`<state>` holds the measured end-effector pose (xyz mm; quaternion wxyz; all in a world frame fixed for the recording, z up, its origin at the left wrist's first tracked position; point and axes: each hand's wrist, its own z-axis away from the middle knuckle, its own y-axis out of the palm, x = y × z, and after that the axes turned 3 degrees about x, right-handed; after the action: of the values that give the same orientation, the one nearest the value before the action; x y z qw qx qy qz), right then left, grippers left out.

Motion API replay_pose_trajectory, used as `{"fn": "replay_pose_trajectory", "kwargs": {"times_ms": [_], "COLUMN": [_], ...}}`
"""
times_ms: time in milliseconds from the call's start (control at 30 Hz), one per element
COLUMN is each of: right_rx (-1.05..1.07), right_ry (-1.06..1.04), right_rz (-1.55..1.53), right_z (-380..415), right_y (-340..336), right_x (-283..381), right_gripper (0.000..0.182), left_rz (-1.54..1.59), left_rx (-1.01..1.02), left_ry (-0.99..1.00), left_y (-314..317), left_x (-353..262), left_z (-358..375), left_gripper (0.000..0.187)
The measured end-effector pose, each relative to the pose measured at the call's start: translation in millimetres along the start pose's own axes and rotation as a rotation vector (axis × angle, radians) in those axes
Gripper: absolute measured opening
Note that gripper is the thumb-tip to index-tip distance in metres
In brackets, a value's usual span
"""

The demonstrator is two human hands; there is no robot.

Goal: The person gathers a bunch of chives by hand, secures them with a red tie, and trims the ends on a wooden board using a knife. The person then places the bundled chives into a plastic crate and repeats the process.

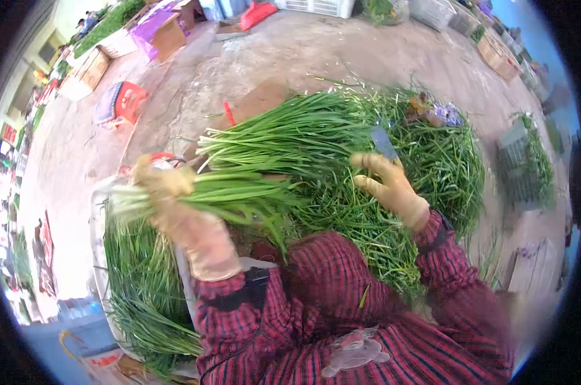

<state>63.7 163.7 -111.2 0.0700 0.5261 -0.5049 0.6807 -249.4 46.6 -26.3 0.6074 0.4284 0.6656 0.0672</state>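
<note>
My left hand, gloved and somewhat blurred, is closed around a bunch of green stalks with pale ends pointing left. It is above a white crate filled with greens. My right hand, also gloved, is over the heap of loose leaves, its thumb and fingers curved and apart. Just beyond it a flat grey blade slants upward; whether the hand touches it is unclear. A large pile of stalks lies ahead, between the hands.
A red stool stands at the left. A crate with greens is at the right. Cardboard boxes and white crates line the back. A red-handled item lies beside the pile.
</note>
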Motion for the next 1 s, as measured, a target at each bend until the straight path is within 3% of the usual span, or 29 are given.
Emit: {"fn": "replay_pose_trajectory", "kwargs": {"times_ms": [33, 100, 133, 167, 233, 267, 333, 400, 433, 500, 633, 700, 767, 833, 1000], "right_rx": [-0.069, 0.059, 0.136, 0.155, 0.326, 0.342, 0.421, 0.365, 0.319, 0.142, 0.115, 0.139, 0.234, 0.248, 0.236], "right_ry": [-0.199, -0.320, -0.396, -0.408, -0.112, -0.127, -0.028, -0.125, -0.172, -0.379, -0.353, -0.431, -0.425, -0.314, -0.257], "right_rz": [-0.058, -0.287, -0.119, -0.055, -0.127, -0.115, 0.113, 0.319, 0.421, 0.496, 0.545, 0.505, 0.680, 0.779, 0.849], "right_z": [-14, -30, -39, -40, -43, -42, -37, -51, -64, -100, -183, -209, -231, -228, -220], "right_y": [-5, 11, 22, 34, 46, 45, 37, 29, 24, 17, 47, 81, 115, 127, 118], "right_x": [41, 95, 105, 118, 115, 114, 112, 83, 71, 59, 42, 34, 7, 8, 19], "right_gripper": [0.068, 0.091, 0.102, 0.085, 0.061, 0.061, 0.040, 0.040, 0.040, 0.040, 0.039, 0.039, 0.052, 0.059, 0.069], "left_rz": [0.002, 0.138, 0.227, 0.314, 0.287, 0.364, 0.417, 0.452, 0.348, 0.604, 0.389, -0.089, -0.157, -0.518, -0.559], "left_rx": [0.022, 0.096, 0.137, 0.181, 0.135, 0.109, -0.042, -0.191, -0.297, -0.163, -0.256, -0.057, 0.090, 0.250, 0.519], "left_ry": [-0.028, -0.028, -0.081, -0.135, -0.226, -0.333, -0.494, -0.599, -0.513, -0.281, -0.294, -0.477, -0.615, -0.652, -0.665], "left_y": [11, 30, 42, 51, 54, 42, 18, -9, -17, -81, -127, -135, -142, -139, -141], "left_x": [6, 22, 24, 24, 20, 26, 38, 42, 42, 53, 67, 85, 100, 105, 134], "left_z": [8, 27, 38, 45, 53, 51, 39, 16, 4, -27, -31, -22, -15, -11, -14], "left_gripper": [0.022, 0.021, 0.021, 0.021, 0.016, 0.015, 0.014, 0.018, 0.020, 0.016, 0.024, 0.029, 0.039, 0.043, 0.047]}}
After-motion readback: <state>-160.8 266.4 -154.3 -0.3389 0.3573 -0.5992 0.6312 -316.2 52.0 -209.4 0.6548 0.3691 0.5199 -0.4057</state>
